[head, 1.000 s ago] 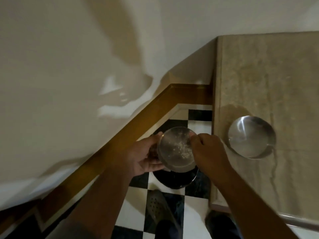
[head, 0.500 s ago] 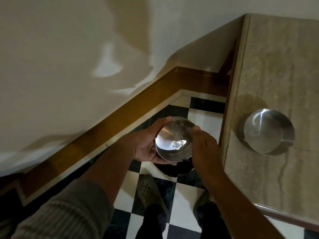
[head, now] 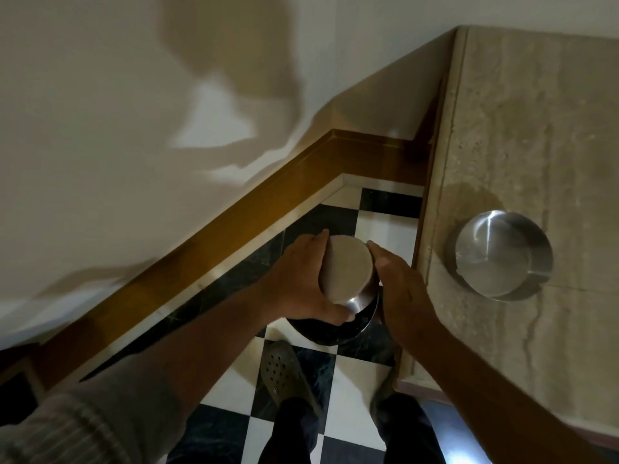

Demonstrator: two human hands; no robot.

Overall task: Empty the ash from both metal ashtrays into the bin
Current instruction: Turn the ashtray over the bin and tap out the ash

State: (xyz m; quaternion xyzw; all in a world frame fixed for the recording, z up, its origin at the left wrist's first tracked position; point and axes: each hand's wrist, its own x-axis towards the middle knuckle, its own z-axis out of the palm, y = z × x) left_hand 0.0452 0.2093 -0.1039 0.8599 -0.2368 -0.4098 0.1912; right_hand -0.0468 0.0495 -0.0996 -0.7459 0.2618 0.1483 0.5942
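This looks like an indoor corner of a home or hotel-style lobby: a black-and-white chequered tile floor meets a plain cream wall along a polished wooden skirting board. To the right stands a beige marble-like counter top (veined and smooth-edged) bearing a steel ashtray. A person in perforated clogs stands on the tiles.
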